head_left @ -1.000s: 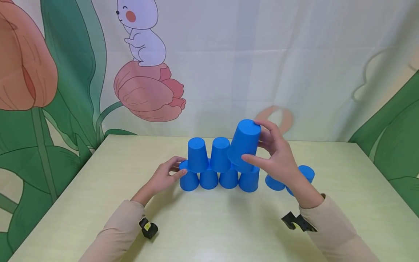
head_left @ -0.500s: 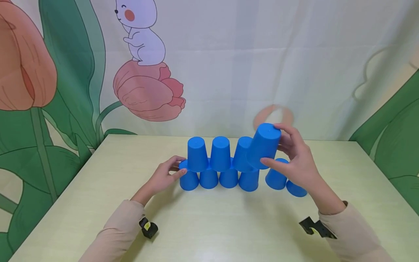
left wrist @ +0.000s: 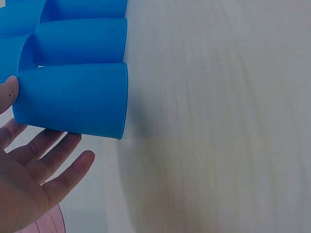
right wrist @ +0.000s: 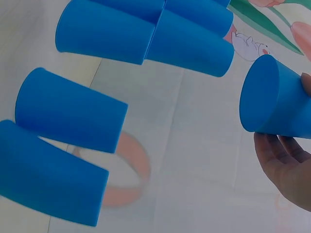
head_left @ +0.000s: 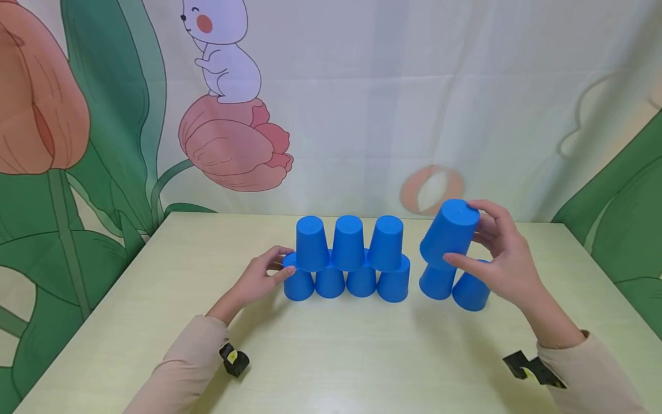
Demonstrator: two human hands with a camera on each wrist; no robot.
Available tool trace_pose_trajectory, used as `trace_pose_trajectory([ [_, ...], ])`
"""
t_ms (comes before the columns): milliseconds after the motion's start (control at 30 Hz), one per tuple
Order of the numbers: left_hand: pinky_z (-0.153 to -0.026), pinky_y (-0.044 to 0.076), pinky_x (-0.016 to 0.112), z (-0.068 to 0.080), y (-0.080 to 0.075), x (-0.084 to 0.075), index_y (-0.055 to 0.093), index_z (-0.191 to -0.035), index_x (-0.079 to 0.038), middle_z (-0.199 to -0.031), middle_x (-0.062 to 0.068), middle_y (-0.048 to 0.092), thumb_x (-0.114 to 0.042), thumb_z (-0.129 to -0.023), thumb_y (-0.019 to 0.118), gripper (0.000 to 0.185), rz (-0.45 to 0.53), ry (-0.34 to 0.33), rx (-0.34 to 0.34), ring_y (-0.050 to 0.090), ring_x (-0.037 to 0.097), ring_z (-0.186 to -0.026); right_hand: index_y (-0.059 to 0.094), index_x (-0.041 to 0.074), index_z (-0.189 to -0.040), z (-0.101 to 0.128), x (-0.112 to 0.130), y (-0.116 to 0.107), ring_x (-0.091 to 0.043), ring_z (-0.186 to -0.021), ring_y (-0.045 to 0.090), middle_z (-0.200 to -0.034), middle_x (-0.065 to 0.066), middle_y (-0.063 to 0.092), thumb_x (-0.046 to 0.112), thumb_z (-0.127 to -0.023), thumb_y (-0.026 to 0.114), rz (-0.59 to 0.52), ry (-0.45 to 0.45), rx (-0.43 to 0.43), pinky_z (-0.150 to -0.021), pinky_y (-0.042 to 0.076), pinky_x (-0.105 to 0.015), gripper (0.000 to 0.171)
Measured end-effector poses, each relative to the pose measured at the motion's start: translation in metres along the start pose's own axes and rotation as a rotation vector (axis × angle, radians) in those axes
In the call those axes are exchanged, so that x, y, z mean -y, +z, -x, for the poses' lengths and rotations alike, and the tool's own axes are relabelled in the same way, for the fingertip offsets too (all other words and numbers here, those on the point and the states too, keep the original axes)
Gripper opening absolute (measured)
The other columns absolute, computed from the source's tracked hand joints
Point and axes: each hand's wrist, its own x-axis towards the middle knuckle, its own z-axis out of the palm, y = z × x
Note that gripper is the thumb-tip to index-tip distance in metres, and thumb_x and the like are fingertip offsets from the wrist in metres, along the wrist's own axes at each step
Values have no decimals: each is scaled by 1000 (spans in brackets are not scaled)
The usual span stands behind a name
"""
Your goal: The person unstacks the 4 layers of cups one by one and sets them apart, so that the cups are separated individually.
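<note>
I count ten blue cups: seven in the stack, two loose cups, one held cup. My right hand grips that one; my left hand, fingers relaxed, touches the stack's end cup.

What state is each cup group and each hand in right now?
Stacked cups: four upside down, three on top.
Held cup: upside down, tilted, lifted.
Two loose cups: upside down on table.
Left hand: touching end cup.
Right hand: gripping held cup.
</note>
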Motion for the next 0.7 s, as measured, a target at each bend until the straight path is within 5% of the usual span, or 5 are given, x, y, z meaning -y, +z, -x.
trace_pose_trajectory([
  [700,-86,46,49,1,0,-1,44,-128,-9,-122,18,54,-27,-90,57,44,5,-4,-1,53,35,-108,30,9,-138,18,-27,-39,3,-104,49,-118,21,48,-17,-66,70,40,-7,-56,-81,40,-7,87],
])
